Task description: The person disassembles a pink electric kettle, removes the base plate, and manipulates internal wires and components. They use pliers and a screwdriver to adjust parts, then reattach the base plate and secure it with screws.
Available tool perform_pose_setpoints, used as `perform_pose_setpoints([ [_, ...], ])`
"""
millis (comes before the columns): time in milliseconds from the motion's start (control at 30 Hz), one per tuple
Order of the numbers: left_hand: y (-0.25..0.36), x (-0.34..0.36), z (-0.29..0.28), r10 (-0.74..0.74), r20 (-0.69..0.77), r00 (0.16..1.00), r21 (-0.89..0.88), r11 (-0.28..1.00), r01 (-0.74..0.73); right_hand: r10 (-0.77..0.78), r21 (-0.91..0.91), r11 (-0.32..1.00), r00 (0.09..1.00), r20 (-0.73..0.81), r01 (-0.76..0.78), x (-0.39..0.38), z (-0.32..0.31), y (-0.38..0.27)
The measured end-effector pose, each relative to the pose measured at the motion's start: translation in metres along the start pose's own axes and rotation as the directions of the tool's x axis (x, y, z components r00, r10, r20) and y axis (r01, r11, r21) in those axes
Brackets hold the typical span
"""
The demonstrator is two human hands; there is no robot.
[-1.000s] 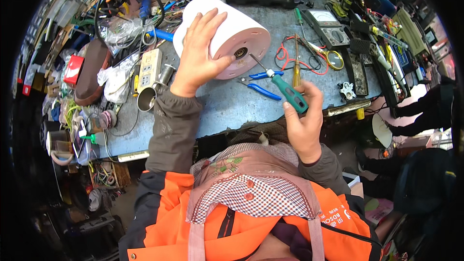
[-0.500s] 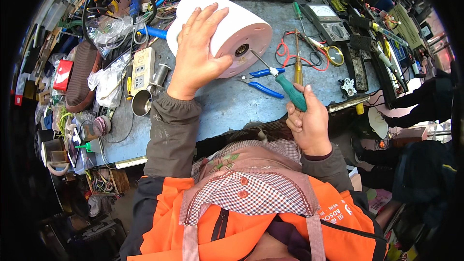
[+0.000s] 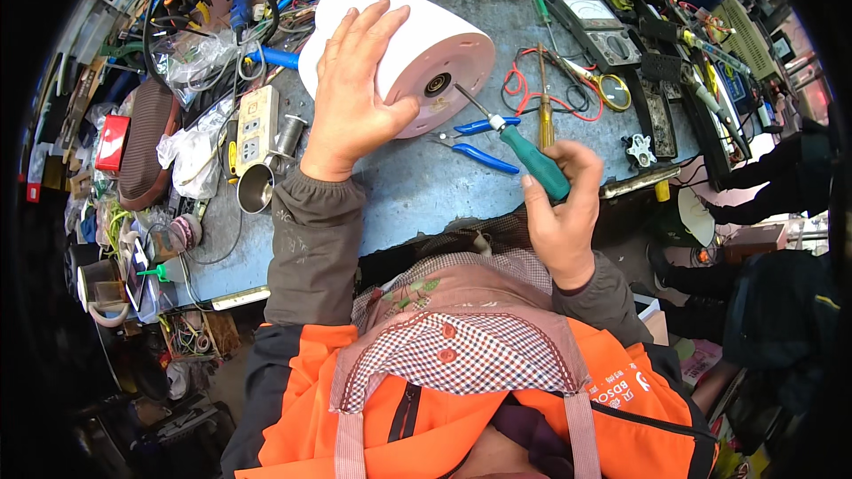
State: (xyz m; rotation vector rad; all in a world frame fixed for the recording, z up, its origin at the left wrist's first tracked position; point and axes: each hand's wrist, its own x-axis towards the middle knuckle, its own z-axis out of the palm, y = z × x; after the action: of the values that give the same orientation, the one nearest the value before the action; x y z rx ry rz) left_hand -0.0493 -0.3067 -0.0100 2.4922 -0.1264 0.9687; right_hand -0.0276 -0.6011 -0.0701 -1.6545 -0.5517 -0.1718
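A white cylindrical appliance (image 3: 426,35) lies on its side on the grey workbench (image 3: 417,186), its pink-rimmed underside facing me. My left hand (image 3: 355,89) is spread flat over its top and presses on it. My right hand (image 3: 559,204) grips a screwdriver with a teal handle (image 3: 532,160). The screwdriver's metal tip touches the underside of the appliance near a dark round hole (image 3: 435,84). Blue-handled pliers (image 3: 475,137) lie on the bench just under the shaft.
A yellow-handled screwdriver (image 3: 545,115), red wires (image 3: 519,84) and a multimeter (image 3: 596,31) lie to the right of the appliance. A beige power strip (image 3: 253,129), a metal cup (image 3: 257,191) and plastic bags (image 3: 191,146) crowd the left. Tools fill the bench's far right edge.
The view has moved in closer. My right hand has brought the screwdriver's tip up to the underside of the appliance. My left hand stays on top of it.
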Motion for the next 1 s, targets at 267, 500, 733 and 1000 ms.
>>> perform_pose_setpoints([
  [267,-0.001,0.0,-0.001,0.016,-0.005,1.0,0.026,1.0,-0.016,0.356,0.391,0.847,0.93,0.088,-0.361,0.004,-0.008,-0.006],
  [500,-0.003,0.0,-0.001,-0.011,0.012,1.0,-0.014,1.0,0.012,0.662,0.623,0.364,0.663,0.349,-0.692,0.014,-0.015,-0.02],
  [733,-0.003,0.001,-0.001,-0.01,0.01,1.0,-0.008,1.0,0.01,-0.047,-0.122,0.991,0.995,0.086,0.057,-0.009,-0.005,0.014],
  [1000,-0.004,-0.001,0.001,-0.015,-0.015,1.0,-0.022,1.0,0.015,-0.008,0.13,0.992,1.0,0.001,0.008,0.01,0.001,0.0],
])
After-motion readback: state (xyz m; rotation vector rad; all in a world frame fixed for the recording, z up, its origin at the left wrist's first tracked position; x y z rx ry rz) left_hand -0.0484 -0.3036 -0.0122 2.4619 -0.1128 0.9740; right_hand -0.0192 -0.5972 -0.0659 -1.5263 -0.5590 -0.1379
